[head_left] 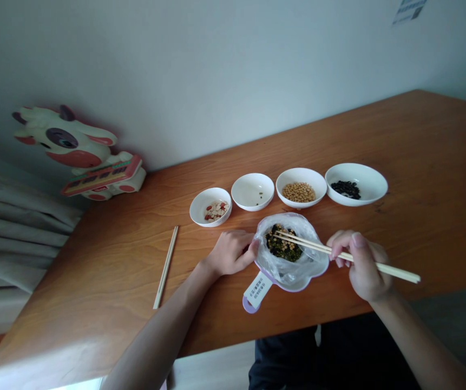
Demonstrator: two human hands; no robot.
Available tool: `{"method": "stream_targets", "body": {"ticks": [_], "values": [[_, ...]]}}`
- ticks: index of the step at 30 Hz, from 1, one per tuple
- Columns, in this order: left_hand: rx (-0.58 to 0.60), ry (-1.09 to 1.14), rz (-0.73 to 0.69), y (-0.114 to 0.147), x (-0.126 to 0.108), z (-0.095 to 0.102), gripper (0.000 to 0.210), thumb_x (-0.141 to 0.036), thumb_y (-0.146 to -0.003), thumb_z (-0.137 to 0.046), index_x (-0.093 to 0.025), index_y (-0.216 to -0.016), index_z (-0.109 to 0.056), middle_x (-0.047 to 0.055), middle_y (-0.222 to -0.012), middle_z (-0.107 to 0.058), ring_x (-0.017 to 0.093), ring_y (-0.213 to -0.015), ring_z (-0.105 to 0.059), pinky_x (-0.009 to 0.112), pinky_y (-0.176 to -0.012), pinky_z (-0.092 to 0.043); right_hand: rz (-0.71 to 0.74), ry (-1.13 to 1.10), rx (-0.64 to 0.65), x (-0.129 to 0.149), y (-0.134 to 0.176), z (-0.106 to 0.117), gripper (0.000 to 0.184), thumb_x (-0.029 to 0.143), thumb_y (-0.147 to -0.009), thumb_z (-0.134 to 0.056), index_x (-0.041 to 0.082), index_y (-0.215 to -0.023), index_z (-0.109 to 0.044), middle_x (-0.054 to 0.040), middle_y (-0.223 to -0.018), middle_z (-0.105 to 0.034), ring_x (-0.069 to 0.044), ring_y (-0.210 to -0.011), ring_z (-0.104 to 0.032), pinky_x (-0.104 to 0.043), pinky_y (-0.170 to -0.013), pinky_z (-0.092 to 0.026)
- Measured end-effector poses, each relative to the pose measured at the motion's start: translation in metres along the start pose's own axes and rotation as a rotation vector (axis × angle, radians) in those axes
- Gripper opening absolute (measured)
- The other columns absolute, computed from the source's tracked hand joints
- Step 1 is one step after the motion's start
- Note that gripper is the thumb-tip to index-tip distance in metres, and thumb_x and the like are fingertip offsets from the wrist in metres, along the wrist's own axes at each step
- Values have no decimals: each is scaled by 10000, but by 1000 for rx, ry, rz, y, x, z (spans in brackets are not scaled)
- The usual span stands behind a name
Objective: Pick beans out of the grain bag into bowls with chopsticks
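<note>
Near the desk's point(94, 271) front edge, the right hand's point(366, 265) fingers were clamped on slender wooden chopsticks point(397, 272), their tips in grainy mixed beans point(284, 252) left of the fingertips. The left hand point(233, 252) pinched the rim of a scalloped lilac bowl point(297, 287), lined with crinkled translucent plastic point(287, 275), before smooth round white bowls point(373, 186).
</note>
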State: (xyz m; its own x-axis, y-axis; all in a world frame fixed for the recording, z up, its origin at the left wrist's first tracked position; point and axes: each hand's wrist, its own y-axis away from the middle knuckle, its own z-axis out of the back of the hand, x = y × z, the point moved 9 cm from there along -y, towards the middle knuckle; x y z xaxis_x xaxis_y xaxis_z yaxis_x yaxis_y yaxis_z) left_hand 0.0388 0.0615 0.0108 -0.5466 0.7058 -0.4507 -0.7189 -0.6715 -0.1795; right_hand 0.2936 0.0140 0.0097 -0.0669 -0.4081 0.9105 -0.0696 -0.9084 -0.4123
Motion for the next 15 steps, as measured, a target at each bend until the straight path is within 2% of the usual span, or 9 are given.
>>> {"method": "stream_targets", "body": {"ticks": [7, 11, 15], "values": [[1, 13, -5, 0, -1, 0, 459, -383, -1122, -319, -192, -756, -519, 34, -717, -622, 160, -655, -520, 314, -658, -368, -35, -17, 29, -3, 2, 0, 502, 447, -1096, -376, 246, -759, -690, -45, -693, -601, -185, -608, -517, -366, -571, -371], [2, 6, -8, 0, 0, 0, 456, -381, -1122, -318, -192, -761, -522, 35, -719, -622, 160, -658, -528, 316, -663, -368, -71, -48, 51, -2, 2, -2, 614, 591, -1070, -294, 247, -738, -679, -58, -714, -609, -190, -583, -488, -373, -548, -347], [-1, 2, -12, 0, -1, 0, 446, -377, -1121, -326, -191, -759, -509, 32, -716, -613, 158, -653, -517, 319, -657, -354, -47, -72, 3, 6, 1, 2, 692, 698, -1028, -262, 255, -667, -652, -62, -638, -559, -212, -571, -488, -387, -548, -345]]}}
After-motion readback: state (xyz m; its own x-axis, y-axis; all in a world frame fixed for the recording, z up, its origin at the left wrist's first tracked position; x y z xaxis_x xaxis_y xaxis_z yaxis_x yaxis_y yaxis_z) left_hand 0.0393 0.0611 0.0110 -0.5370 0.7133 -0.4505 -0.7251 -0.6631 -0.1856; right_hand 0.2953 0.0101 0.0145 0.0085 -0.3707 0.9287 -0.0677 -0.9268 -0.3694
